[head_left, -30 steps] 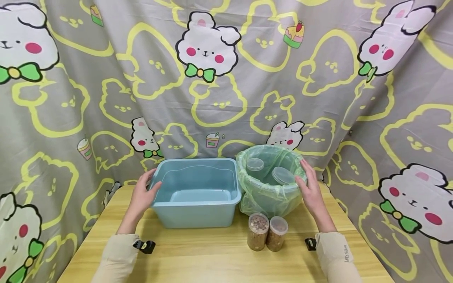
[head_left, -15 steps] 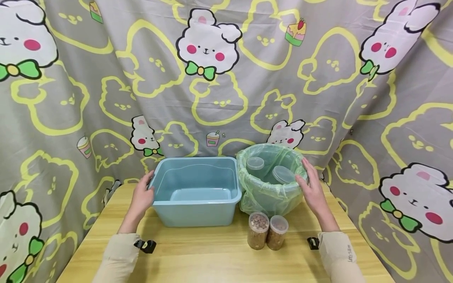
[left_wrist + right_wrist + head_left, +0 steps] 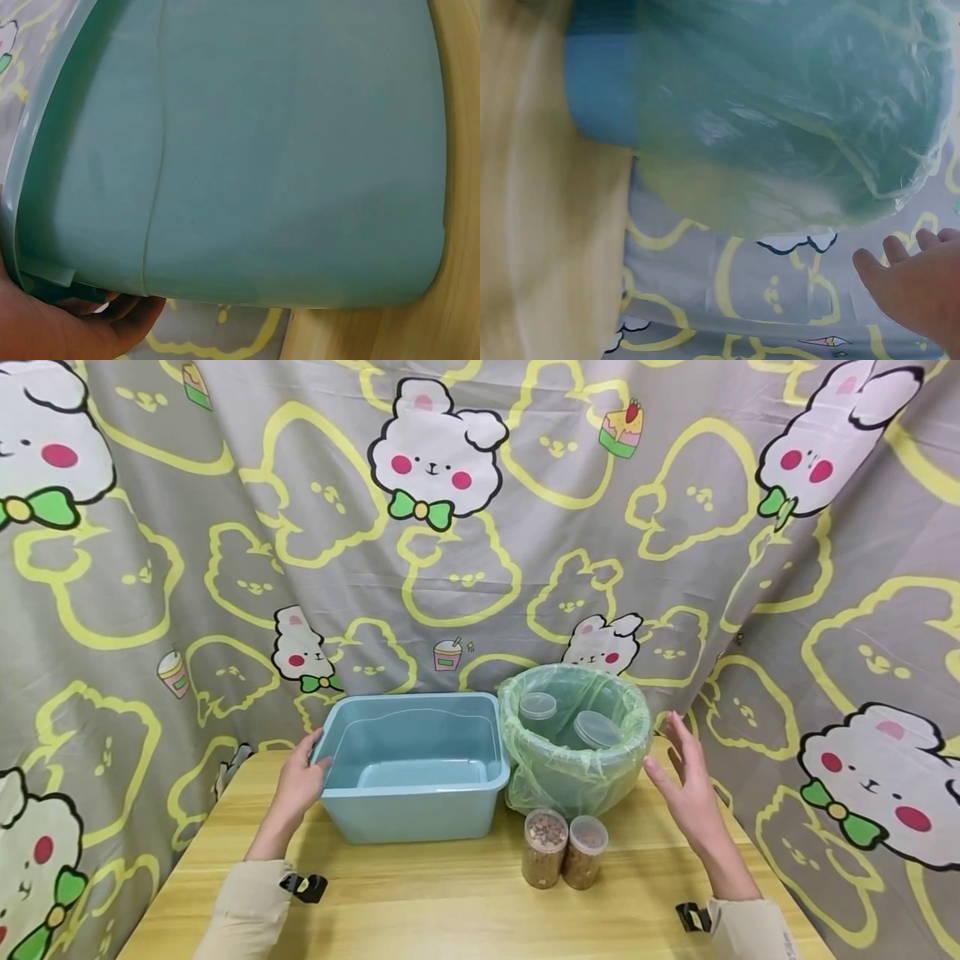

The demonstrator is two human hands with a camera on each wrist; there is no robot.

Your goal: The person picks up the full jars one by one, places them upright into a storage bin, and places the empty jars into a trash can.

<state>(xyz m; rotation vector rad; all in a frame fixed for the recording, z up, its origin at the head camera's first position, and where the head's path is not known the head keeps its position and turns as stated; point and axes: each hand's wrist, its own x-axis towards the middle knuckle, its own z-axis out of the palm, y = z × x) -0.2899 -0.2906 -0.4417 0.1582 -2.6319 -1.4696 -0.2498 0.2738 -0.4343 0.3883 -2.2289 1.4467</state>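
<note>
At the left end of a blue plastic basin [image 3: 408, 817], my left hand [image 3: 298, 779] grips the rim. The left wrist view shows the fingers [image 3: 129, 324] of that hand curled beneath the rim, against the outer wall. Beside the basin stands a round bin [image 3: 573, 785] lined with a thin green bag, two lidded clear jars inside it. My right hand [image 3: 688, 789] is just right of the bin, fingers spread and holding nothing. In the right wrist view its fingertips [image 3: 866, 261] are apart from the bag.
Two clear jars, a wider jar [image 3: 544, 852] and a narrower jar [image 3: 583, 856], both with brown contents, stand in front of the bin. Everything rests on a wooden table [image 3: 420, 902]. A patterned grey curtain [image 3: 465, 602] hangs close behind and along both sides.
My right hand has left the bin's rim and moved to the right. My left hand has shifted slightly outward and closed on the basin's left end. Basin, bin and jars stay put.
</note>
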